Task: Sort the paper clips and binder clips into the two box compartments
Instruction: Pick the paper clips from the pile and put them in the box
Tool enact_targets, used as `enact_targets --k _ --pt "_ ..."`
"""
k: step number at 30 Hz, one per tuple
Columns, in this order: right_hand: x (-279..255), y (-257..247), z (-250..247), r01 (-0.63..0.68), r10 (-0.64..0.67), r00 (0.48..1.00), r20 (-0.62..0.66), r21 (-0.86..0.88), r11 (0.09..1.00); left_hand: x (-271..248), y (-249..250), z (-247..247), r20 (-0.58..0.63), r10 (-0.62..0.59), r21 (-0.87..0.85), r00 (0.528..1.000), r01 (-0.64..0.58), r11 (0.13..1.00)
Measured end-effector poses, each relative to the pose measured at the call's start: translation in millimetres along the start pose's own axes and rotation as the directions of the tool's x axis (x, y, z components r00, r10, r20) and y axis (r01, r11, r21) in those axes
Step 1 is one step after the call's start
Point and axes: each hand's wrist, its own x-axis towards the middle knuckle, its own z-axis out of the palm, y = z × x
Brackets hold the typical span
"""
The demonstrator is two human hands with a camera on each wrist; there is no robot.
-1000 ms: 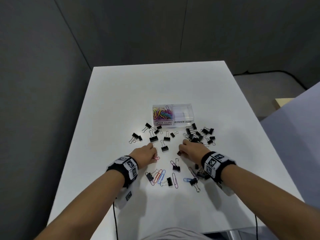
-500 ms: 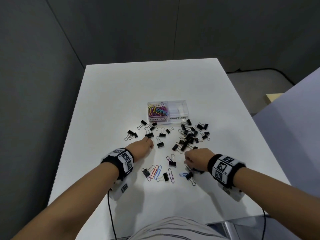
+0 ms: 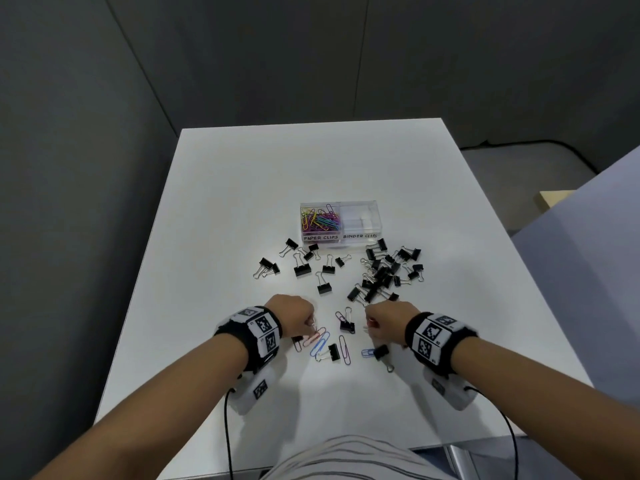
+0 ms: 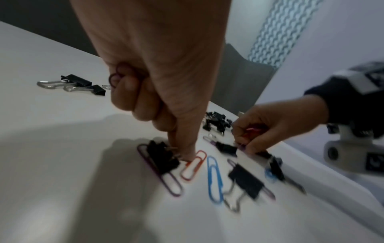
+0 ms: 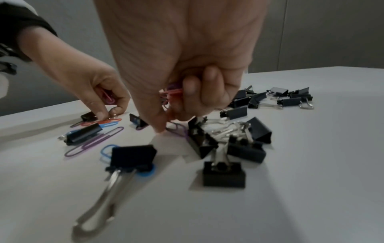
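Beneath the left hand point(image 4: 158, 69), an orange paper clip point(image 4: 193, 166) lies flat on the white surface point(image 3: 242, 209); the forefinger tip point(image 4: 188, 152) presses on its upper end while the other fingers stay curled round a purple clip already gathered point(image 4: 116, 77). A binder clip lying on a long purple paper clip point(image 4: 162, 157) touches that same fingertip on its outer side.

The right hand point(image 5: 187, 78) is closed on a small bundle of pink and purple clips point(image 5: 172, 92), its thumb reaching down to another purple clip point(image 5: 178, 129) that lies against a binder clip point(image 5: 199, 139).

Beyond both hands stands the clear box point(image 3: 341, 221): the compartment on the left-hand side holds coloured paper clips, the one on the right-hand side looks empty. Most binder clips point(image 3: 384, 271) lie between hands and box.

Assessment: gathering of loose paper clips is in hand. To do it well:
1. Drag each flat clip clear of its neighbour before pinching, so no binder clip comes along.
2. Tip 1 end up with the fingertip; flat wire offers little edge.
3. Keep the curled fingers tight, or held clips may slip out.
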Motion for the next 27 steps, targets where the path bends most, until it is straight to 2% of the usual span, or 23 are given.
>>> enact_targets --k 4,8,14,17,20,27 --pt "2.5 1.7 -7.9 0.038 -0.029 0.997 -0.068 0.128 0.991 4.0 -3.7 -20.1 -0.141 -0.041 -0.036 0.989 0.036 0.999" --pt "-3.1 5.7 -12.8 0.054 -0.047 0.997 -0.059 0.131 0.99 4.0 -12.5 -29.4 -0.248 -0.042 -0.033 0.968 0.035 0.999" --pt "-19.1 11.5 1.5 0.17 -0.173 0.983 0.067 0.051 0.984 -3.0 -22.7 -13.0 -0.11 0.0 -0.092 0.994 -0.01 0.996" --pt "-23.5 8.6 8.1 0.254 -0.248 0.964 0.094 -0.052 0.966 -10.0 -19.9 -7.6 -0.049 0.04 -0.041 0.998 -0.042 0.998" --pt "-18.1 7.9 14.4 0.251 -0.238 0.964 0.119 -0.112 0.961 -9.3 -18.0 -2.3 0.001 0.059 0.013 0.998 -0.059 0.998" --pt "9.0 18.7 0.5 0.129 -0.129 0.99 -0.053 -0.007 0.992 6.1 -17.7 -5.7 -0.009 0.073 -0.092 0.997 -0.073 0.993"
